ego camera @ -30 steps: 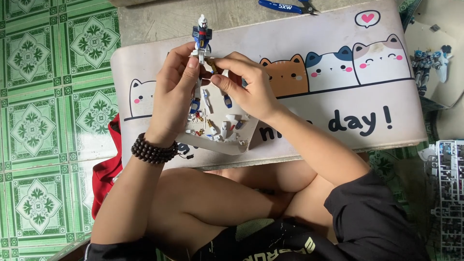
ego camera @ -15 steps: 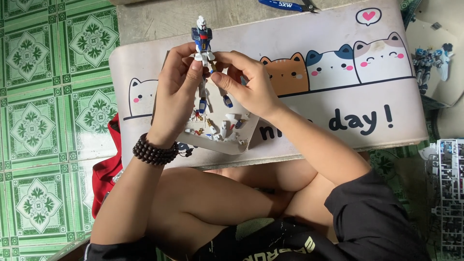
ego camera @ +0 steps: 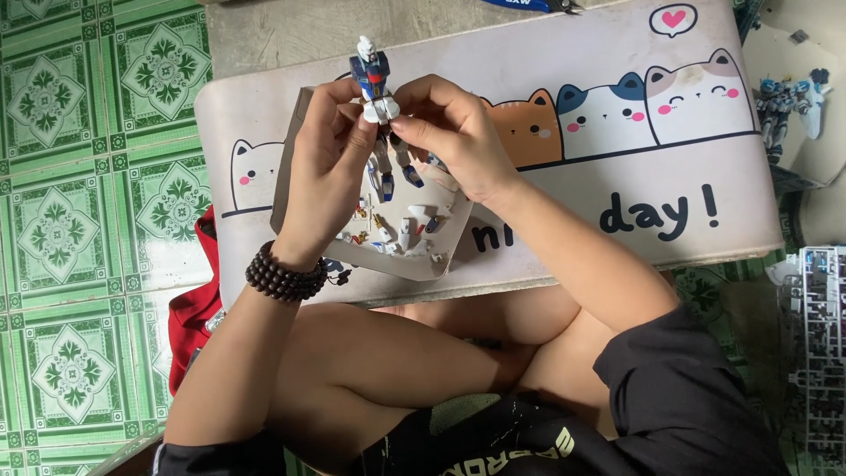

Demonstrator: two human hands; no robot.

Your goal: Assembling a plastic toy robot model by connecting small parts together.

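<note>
A small white, blue and red robot model figure [ego camera: 373, 79] is held upright above a pale mat printed with cartoon cats [ego camera: 599, 53]. My left hand [ego camera: 328, 167] grips it at the waist from the left; a dark bead bracelet [ego camera: 284, 278] circles that wrist. My right hand [ego camera: 454, 132] pinches the figure's waist and upper legs from the right. The figure's legs [ego camera: 392, 167] hang down between my hands. Below them lies a white shallow tray [ego camera: 414, 256] with several small loose model parts.
A second robot model [ego camera: 789, 97] rests on a sheet at the far right. Plastic parts frames [ego camera: 820, 344] lie at the right edge. Green patterned floor tiles [ego camera: 88, 176] fill the left; a red cloth [ego camera: 189, 308] lies by my knee. A blue-handled tool [ego camera: 529, 4] is at the top.
Both hands have shifted slightly on the figure, which sits a little higher and straighter between them than a second ago; the right fingers have closed in at its waist.
</note>
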